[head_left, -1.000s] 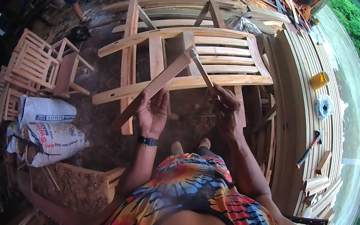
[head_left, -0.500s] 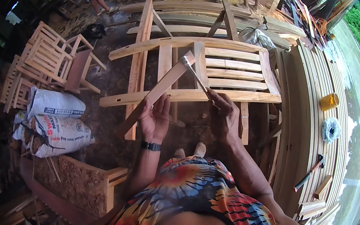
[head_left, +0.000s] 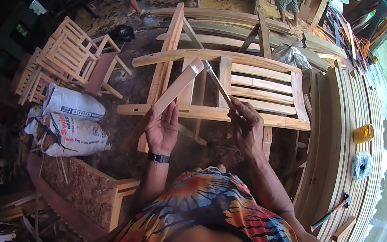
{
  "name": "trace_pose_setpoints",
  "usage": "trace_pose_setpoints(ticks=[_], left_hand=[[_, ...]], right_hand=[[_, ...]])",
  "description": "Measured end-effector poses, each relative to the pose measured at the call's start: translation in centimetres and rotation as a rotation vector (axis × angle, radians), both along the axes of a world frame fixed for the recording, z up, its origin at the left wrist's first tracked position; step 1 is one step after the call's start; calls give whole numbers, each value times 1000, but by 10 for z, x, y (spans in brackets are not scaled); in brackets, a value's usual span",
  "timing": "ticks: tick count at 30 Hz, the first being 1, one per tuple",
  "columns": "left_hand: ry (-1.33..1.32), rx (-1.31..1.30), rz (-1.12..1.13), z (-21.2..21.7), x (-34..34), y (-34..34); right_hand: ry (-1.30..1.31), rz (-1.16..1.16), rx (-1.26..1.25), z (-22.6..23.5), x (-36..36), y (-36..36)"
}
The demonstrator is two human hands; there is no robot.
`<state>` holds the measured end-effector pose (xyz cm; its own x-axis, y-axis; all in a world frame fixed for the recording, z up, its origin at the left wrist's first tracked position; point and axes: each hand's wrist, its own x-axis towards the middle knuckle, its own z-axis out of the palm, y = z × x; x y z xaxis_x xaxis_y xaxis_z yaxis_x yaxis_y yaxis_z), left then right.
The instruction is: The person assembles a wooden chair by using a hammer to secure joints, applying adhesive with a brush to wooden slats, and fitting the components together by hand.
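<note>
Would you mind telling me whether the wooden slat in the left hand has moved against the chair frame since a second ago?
No: the wooden slat keeps its upper end by the top rail of the chair frame, held by the left hand; only the camera shifted.

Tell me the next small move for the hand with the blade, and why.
Probably draw the thin blade down along the top end of the wooden slat. The right hand holds the blade with its tip right at that end, while the left hand grips the slat tilted over the chair frame.
</note>
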<state>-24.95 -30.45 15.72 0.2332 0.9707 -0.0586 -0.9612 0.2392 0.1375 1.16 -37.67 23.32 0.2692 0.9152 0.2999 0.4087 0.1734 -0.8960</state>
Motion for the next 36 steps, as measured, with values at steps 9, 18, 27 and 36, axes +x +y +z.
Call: trace_pose_setpoints(ticks=[9,18,27,36], left_hand=[[-33,0,122,-7,-35,-20],[23,12,217,-11,-41,-28],[-81,3,214,-31,-66,22],[528,67,326,-41,-209,222]], right_hand=[[66,194,-17,-16,-14,20],[-13,308,-70,-20,-49,64],[-19,361,-195,-18,-78,110],[311,212,-208,-9,-90,158]])
